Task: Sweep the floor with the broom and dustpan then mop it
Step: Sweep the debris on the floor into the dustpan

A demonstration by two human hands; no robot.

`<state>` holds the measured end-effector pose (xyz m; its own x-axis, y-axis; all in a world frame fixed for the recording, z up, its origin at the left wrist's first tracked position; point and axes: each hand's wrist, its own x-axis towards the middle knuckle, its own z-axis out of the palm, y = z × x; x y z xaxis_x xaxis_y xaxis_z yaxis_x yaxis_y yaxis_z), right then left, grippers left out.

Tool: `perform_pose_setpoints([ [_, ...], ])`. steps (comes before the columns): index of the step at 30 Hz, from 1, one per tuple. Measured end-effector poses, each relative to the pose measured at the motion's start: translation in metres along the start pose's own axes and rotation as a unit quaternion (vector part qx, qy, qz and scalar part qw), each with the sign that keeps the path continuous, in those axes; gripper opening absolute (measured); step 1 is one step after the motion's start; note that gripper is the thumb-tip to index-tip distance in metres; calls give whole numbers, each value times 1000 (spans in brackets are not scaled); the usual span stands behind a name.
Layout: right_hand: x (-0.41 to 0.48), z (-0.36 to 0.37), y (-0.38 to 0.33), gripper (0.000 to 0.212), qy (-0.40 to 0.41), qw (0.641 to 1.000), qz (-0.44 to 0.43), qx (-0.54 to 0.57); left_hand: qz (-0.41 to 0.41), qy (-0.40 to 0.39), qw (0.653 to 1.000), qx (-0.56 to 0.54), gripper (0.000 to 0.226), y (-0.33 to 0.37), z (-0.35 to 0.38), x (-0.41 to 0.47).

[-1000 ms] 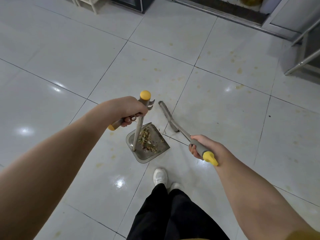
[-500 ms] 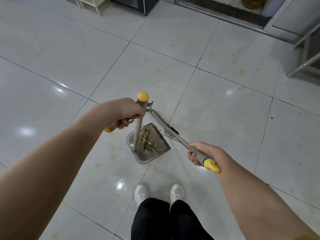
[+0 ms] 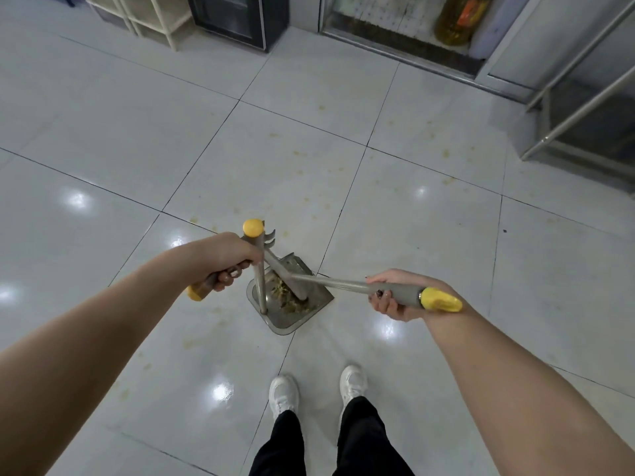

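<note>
A grey dustpan (image 3: 292,319) stands on the white tiled floor (image 3: 412,218) ahead of my feet, with green and brown scraps (image 3: 292,300) in its tray. Its upright pole ends in a yellow-capped handle that my left hand (image 3: 225,261) grips. My right hand (image 3: 395,297) holds the grey grip of the broom (image 3: 330,280), whose yellow end sticks out to the right. The broom's shaft runs left across the pan and its head (image 3: 287,273) lies inside the tray, over the scraps and against the pole.
Yellowish stains (image 3: 299,173) dot the tiles beyond the pan. At the back stand a cream shelf frame (image 3: 151,15), a black cabinet (image 3: 240,18), a door sill (image 3: 402,49) with a yellow bottle (image 3: 457,18) behind it, and a metal rack (image 3: 584,108) on the right. My white shoes (image 3: 316,389) are below.
The broom head has swung from the floor right of the pan leftward into the tray. My right hand has turned the handle flatter, and my view has backed off, showing more of the room.
</note>
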<state>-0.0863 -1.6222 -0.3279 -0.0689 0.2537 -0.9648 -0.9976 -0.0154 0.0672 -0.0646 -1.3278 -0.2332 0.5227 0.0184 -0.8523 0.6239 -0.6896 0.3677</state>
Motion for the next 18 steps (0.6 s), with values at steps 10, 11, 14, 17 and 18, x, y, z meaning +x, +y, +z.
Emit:
perform_pose_setpoints([
  [10, 17, 11, 11, 40, 88, 995, -44, -26, -7, -11, 1000, -12, 30, -47, -8, 2],
  [11, 22, 14, 10, 41, 95, 994, -51, -22, -8, -11, 1000, -14, 30, -51, -9, 3],
  [14, 41, 18, 9, 41, 105, 993, -62, 3, -2, -11, 1000, -23, 29, -56, -7, 5],
  [17, 61, 24, 10, 36, 114, 991, -66, 33, 6, -17, 999, -26, 28, -52, -4, 8],
  [18, 66, 27, 12, 34, 116, 990, -64, 49, 6, -18, 999, -28, 28, -52, -4, 9],
])
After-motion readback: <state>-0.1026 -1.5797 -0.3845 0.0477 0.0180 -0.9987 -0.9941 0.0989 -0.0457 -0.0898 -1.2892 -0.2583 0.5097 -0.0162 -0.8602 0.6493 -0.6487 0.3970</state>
